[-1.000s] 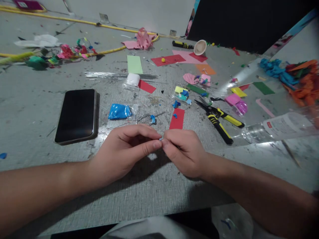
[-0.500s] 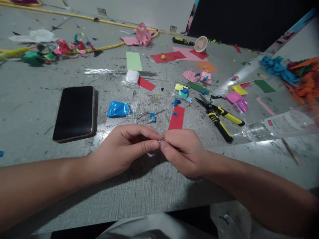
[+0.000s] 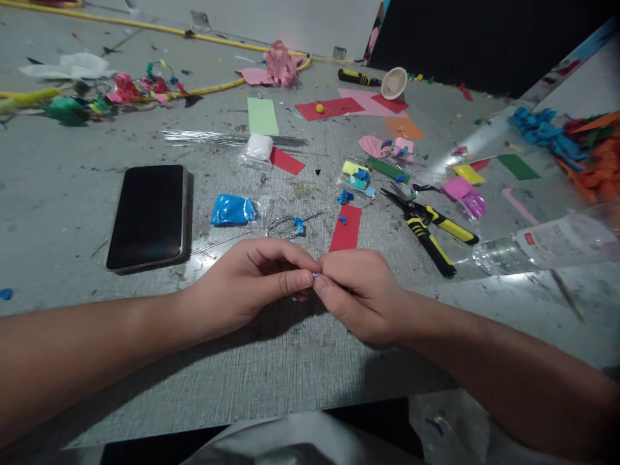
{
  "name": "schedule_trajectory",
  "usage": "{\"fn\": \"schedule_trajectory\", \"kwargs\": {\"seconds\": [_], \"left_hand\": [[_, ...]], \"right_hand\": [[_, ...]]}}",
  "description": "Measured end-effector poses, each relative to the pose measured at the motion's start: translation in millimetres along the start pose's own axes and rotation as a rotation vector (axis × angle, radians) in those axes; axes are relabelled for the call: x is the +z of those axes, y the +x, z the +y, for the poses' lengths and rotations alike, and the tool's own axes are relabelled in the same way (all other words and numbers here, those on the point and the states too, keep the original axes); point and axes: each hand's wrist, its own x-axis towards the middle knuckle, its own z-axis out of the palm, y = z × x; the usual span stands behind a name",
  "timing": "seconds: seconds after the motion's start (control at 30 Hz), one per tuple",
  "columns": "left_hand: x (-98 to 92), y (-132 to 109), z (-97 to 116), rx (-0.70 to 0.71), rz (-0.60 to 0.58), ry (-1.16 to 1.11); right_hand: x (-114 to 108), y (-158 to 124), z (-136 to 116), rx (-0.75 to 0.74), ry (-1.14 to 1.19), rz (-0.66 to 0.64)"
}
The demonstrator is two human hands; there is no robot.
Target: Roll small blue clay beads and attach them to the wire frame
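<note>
Between my fingertips shows a tiny blue piece [image 3: 316,275], mostly hidden; it resembles the blue clay lying around. My left hand [image 3: 264,274] pinches it from the left, thumb and forefinger together. From the other side my right hand [image 3: 361,290], fingers curled in, grips it between thumb and forefinger. The two hands touch at the tips. Just beyond them lie a red paper strip [image 3: 346,232] with a blue bit on it and a looped wire [image 3: 281,227] carrying a small blue piece [image 3: 298,226]. A packet of blue clay [image 3: 235,210] sits behind my left hand.
A black tablet-like device [image 3: 148,216] lies at left. Yellow-black pliers [image 3: 426,226] and a clear plastic bottle [image 3: 557,240] lie at right. Thin wires [image 3: 208,138], a white clay packet [image 3: 259,148] and paper pieces spread behind. A yellow cord [image 3: 121,30] runs along the back.
The view has shifted slightly, so the tabletop things sit a little further right. Both hands keep the same pinch on the tiny blue piece.
</note>
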Motion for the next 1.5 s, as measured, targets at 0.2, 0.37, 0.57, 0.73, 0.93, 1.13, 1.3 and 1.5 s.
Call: {"fn": "schedule_trajectory", "kwargs": {"seconds": [0.2, 0.37, 0.57, 0.73, 0.93, 1.13, 1.3, 1.5], "left_hand": [[-2.4, 1.9, -2.4, -0.014, -0.021, -0.034], [-2.7, 2.1, -2.4, -0.019, -0.028, -0.032], [-3.2, 2.7, -2.1, -0.026, -0.026, -0.015], [-3.0, 2.5, -3.7, -0.039, -0.015, -0.027], [-2.2, 0.9, -5.7, -0.05, -0.022, -0.135], [-2.9, -0.3, -2.9, -0.061, 0.029, -0.104], [-2.6, -0.7, -2.0, -0.071, 0.061, -0.12], [-3.3, 0.0, -1.8, -0.015, 0.046, 0.005]], "right_hand": [[0.4, 0.3, -0.1, 0.001, -0.035, -0.006], [0.1, 0.1, 0.2, 0.005, -0.045, -0.022], [0.9, 0.4, 1.2, -0.017, -0.035, 0.0], [1.9, 1.0, 1.7, -0.02, -0.008, -0.012], [1.7, 0.6, 2.0, 0.04, 0.055, 0.041], [1.6, 2.4, 2.4, 0.084, 0.082, 0.055], [2.6, 1.8, 3.3, 0.106, 0.088, 0.077], [4.8, 0.9, 4.7, 0.164, 0.057, 0.145]]}}
